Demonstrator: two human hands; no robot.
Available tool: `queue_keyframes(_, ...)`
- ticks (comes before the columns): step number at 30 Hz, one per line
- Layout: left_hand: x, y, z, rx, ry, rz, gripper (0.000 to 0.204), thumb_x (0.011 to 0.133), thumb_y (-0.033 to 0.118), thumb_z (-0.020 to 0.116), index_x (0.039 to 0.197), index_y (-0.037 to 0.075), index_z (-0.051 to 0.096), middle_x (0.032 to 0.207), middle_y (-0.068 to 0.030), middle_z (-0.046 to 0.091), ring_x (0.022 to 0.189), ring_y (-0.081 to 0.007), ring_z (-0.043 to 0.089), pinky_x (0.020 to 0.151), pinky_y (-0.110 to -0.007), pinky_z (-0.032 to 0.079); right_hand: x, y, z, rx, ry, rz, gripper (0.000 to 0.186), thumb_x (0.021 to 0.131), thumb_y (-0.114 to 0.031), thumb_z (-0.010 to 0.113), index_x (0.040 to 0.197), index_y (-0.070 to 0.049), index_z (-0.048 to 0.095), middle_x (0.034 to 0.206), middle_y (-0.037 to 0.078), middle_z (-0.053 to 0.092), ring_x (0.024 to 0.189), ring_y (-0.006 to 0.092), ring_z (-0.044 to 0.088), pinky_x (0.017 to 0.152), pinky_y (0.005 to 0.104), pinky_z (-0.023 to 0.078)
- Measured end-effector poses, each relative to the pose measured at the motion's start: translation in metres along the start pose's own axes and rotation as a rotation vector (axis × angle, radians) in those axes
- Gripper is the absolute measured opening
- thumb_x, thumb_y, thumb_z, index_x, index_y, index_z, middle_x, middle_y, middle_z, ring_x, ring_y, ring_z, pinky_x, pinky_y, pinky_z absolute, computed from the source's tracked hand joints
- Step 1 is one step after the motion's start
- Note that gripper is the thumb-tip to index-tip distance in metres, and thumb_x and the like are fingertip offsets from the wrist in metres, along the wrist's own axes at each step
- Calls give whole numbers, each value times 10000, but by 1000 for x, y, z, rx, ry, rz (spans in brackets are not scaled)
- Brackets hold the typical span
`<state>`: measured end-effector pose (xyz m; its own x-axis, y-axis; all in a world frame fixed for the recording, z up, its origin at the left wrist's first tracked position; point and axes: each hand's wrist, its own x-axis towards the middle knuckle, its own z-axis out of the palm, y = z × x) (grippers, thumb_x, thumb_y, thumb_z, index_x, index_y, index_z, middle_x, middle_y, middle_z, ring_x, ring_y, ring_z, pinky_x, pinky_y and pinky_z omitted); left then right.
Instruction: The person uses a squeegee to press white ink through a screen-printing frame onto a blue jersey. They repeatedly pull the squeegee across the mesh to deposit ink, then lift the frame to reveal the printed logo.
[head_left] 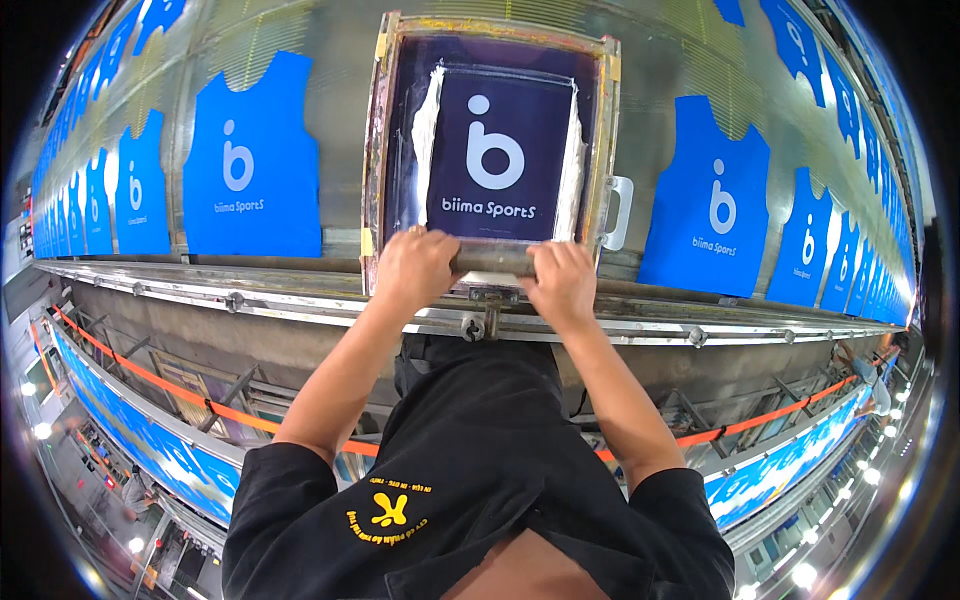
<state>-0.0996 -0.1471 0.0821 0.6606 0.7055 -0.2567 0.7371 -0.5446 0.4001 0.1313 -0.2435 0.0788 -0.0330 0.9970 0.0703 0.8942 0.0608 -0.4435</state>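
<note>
Both my hands are closed around a squeegee [492, 258] lying crosswise at the near end of a screen-printing frame [374, 170]. My left hand [416, 266] wraps its left end, and my right hand [560, 284] wraps its right end. Inside the frame, the dark mesh [505, 105] bears a pale rounded logo with lettering below. Thick white ink [427, 135] streaks the mesh's left side, and another white ink streak [571, 180] runs down its right side. A white handle [620, 212] juts from the frame's right side. My fingers hide parts of the squeegee.
Blue sleeveless fabric panels with white prints lie in a row: one panel [250, 170] left of the frame, another panel [705, 215] right. A metal rail [650, 320] edges the table before me. Behind me run an orange strip [735, 428] and another table of blue panels [775, 500]. A person [877, 385] stands far right.
</note>
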Motion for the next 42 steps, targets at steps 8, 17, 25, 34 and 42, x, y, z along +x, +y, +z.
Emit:
queue_keyframes(8, 62, 3, -13, 17, -154, 7, 470, 818, 577, 811, 853, 110, 770, 843, -92, 758, 876, -341, 736, 763, -484, 571, 22, 46, -7, 39, -63, 85, 424, 752, -413, 900, 888, -68, 694, 885, 106, 718, 900, 315, 693, 818, 450, 509)
queue_keyframes(17, 110, -1, -9, -81, -485, -27, 701, 698, 655, 862, 1049, 50, 824, 901, -161, 789, 917, -357, 761, 819, -465, 595, 59, 68, -15, 148, -599, 437, 700, 788, -642, 861, 1010, 7, 724, 931, 159, 753, 861, 344, 714, 772, 439, 548)
queue_keyframes(25, 144, -13, -52, -176, -470, 90, 638, 714, 579, 870, 1116, 85, 822, 1008, -155, 798, 974, -354, 756, 864, -448, 596, 33, 144, -32, 387, 287, 594, 470, 1004, -434, 740, 1234, -25, 722, 1122, 147, 745, 980, 232, 716, 895, 376, 564)
queue_keyframes(34, 241, -34, -77, -11, -19, 251, 338, 787, 364, 799, 1044, 145, 802, 1005, -107, 782, 1029, -337, 734, 877, -486, 584, 4, 169, -13, 784, 153, 1086, 489, 1038, -374, 721, 1379, -34, 630, 758, -18, 537, 545, 65, 477, 466, 261, 366)
queue_keyframes(42, 210, -42, -36, -136, 97, 233, 328, 845, 259, 820, 1155, 157, 787, 1066, -76, 773, 1019, -341, 719, 917, -479, 568, 30, 151, -47, 868, 248, 1038, 446, 1042, -346, 727, 1336, -27, 626, 680, -54, 447, 517, 46, 391, 443, 250, 310)
